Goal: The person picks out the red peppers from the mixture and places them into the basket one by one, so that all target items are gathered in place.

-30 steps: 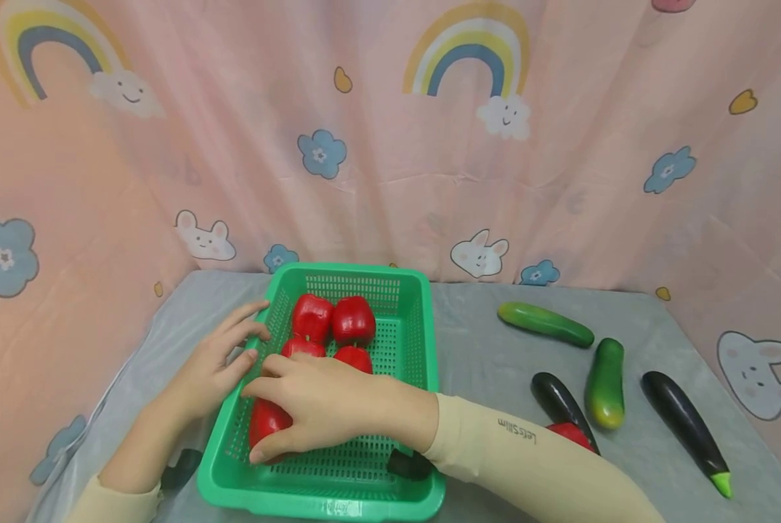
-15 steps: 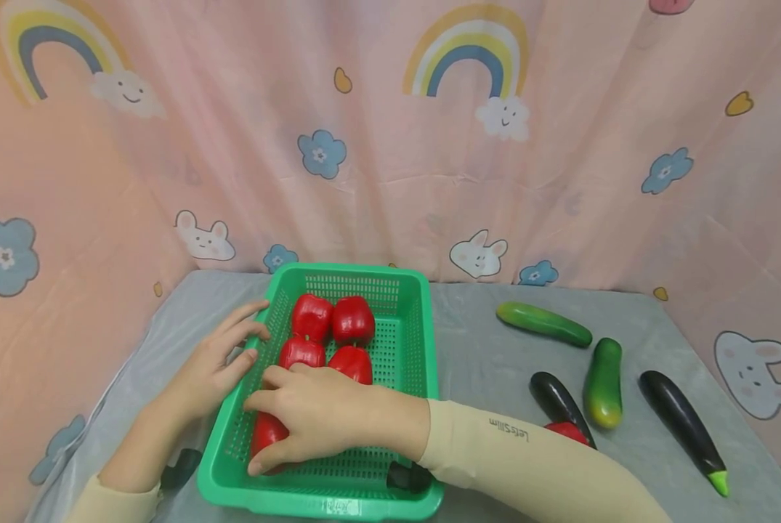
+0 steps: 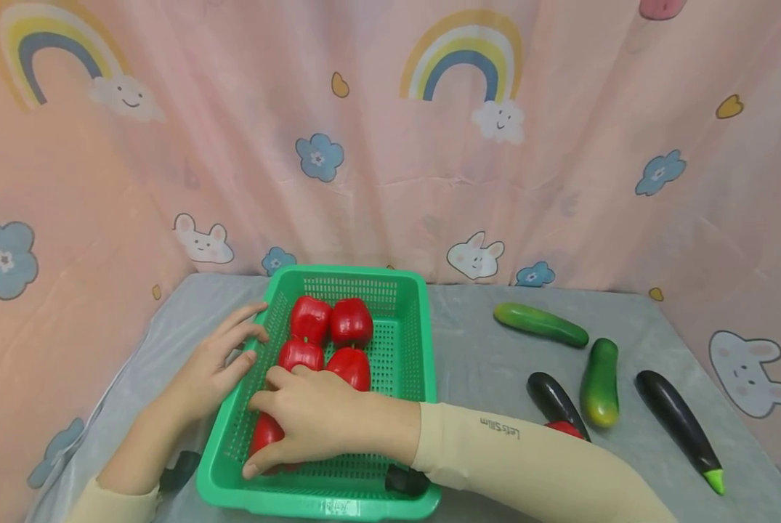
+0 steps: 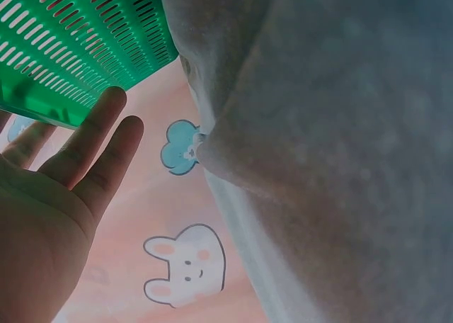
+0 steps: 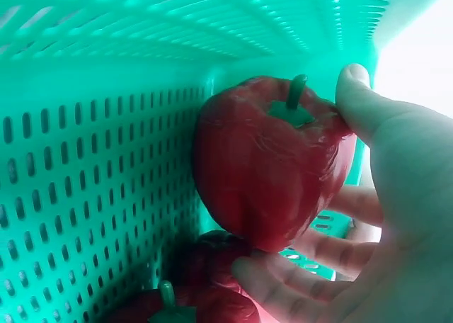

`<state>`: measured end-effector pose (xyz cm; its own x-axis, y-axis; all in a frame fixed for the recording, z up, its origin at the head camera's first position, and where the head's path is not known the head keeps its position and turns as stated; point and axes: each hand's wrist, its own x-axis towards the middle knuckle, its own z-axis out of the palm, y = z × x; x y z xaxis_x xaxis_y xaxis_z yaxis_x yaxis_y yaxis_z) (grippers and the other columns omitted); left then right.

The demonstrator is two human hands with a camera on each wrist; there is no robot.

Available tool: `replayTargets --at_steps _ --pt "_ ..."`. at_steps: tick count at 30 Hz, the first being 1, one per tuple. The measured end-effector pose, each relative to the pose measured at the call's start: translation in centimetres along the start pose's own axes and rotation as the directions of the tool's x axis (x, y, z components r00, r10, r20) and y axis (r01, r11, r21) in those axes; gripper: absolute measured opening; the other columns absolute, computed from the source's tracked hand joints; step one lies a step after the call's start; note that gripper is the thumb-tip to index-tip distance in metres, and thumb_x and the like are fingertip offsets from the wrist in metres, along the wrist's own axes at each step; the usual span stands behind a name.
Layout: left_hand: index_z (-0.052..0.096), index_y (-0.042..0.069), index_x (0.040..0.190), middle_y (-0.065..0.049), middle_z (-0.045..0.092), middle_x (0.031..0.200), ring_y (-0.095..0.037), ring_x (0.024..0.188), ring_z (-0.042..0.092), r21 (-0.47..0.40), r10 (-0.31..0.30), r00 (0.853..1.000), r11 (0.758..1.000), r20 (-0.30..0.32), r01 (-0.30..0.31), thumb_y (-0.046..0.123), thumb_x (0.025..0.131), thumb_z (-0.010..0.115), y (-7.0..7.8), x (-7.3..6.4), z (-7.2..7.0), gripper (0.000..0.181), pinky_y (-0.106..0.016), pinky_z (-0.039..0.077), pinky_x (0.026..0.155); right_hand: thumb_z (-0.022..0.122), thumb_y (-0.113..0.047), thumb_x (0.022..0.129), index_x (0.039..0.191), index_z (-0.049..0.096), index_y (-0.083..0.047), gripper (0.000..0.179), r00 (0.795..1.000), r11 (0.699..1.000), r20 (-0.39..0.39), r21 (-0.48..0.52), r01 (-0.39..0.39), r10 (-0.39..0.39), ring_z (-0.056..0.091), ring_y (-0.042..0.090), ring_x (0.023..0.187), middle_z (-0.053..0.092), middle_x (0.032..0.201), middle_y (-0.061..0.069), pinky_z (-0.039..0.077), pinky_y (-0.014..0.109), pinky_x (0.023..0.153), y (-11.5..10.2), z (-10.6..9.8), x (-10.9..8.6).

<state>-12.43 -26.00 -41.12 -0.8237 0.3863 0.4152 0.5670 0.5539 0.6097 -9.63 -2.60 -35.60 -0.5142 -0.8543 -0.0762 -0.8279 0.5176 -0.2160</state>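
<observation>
Inside the green basket (image 3: 318, 505), my right hand (image 3: 321, 418) holds a red bell pepper (image 3: 267, 434) near the front left corner. The right wrist view shows this pepper (image 5: 272, 160) stem up, with the thumb at its top edge and the fingers curled along its side and underside. Several more red bell peppers (image 3: 351, 322) lie farther back in the basket. My left hand (image 3: 210, 367) is at the basket's left rim, fingers extended and fingertips touching it. In the left wrist view those straight fingers lie against the slotted basket wall (image 4: 85, 47).
To the right on the grey cloth (image 3: 468, 349) lie two green cucumber-like vegetables (image 3: 540, 324) (image 3: 601, 383) and two dark eggplants (image 3: 681, 428) (image 3: 553, 398). A red item (image 3: 567, 428) is partly hidden by the right sleeve. A pink patterned curtain (image 3: 377, 203) hangs behind.
My right hand has moved slightly toward the basket's near end with the pepper, uncovering more of the peppers behind it. The left hand stays at the rim. The head view has shifted slightly.
</observation>
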Motion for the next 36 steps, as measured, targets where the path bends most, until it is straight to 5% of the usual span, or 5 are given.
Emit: replayTargets --at_steps 12,36 --pt "0.066 0.011 0.12 -0.013 0.047 0.165 -0.036 0.144 0.05 -0.011 0.001 1.0 1.0 -0.005 -0.001 0.006 0.104 0.062 -0.02 -0.2 -0.1 0.018 -0.068 0.054 0.096 0.065 -0.084 0.089 0.142 0.07 -0.032 0.074 1.0 0.996 -0.018 -0.089 -0.007 0.005 0.052 0.005 0.097 0.061 0.115 -0.007 0.055 0.024 0.071 -0.22 0.68 0.44" --pt "0.066 0.012 0.119 -0.012 0.048 0.165 -0.034 0.144 0.051 -0.006 0.012 1.0 1.0 -0.004 -0.012 0.006 0.104 0.062 0.0 -0.04 -0.03 0.017 -0.065 0.054 0.095 0.066 -0.072 0.098 0.136 0.074 -0.023 0.062 0.995 0.999 -0.099 -0.035 0.014 -0.018 0.054 0.004 0.093 0.064 0.111 -0.005 0.051 0.02 0.065 0.45 0.3 0.14"
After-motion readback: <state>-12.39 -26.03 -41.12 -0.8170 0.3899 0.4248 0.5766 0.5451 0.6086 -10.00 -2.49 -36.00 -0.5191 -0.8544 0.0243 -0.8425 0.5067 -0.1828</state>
